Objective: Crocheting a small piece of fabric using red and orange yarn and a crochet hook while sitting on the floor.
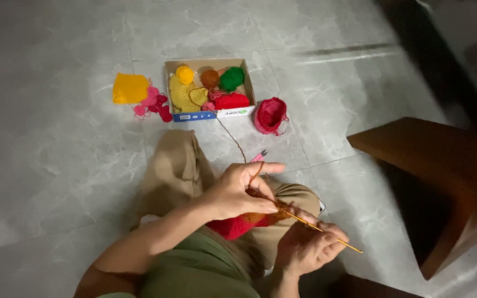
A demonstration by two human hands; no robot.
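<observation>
The left hand holds a red and orange crochet piece over the lap, its fingers closed on the work with the index finger raised to carry the brown yarn strand. The right hand grips a slim yellow crochet hook, fingers closed around it. The strand runs across the tiled floor to a cardboard box (yarn balls inside). A red knitted pouch lies beside the box.

A small red and orange crochet piece lies bunched over the lap. A thin golden crochet hook (tilted down to the right) enters its top edge. Brown yarn runs upward, taut.
</observation>
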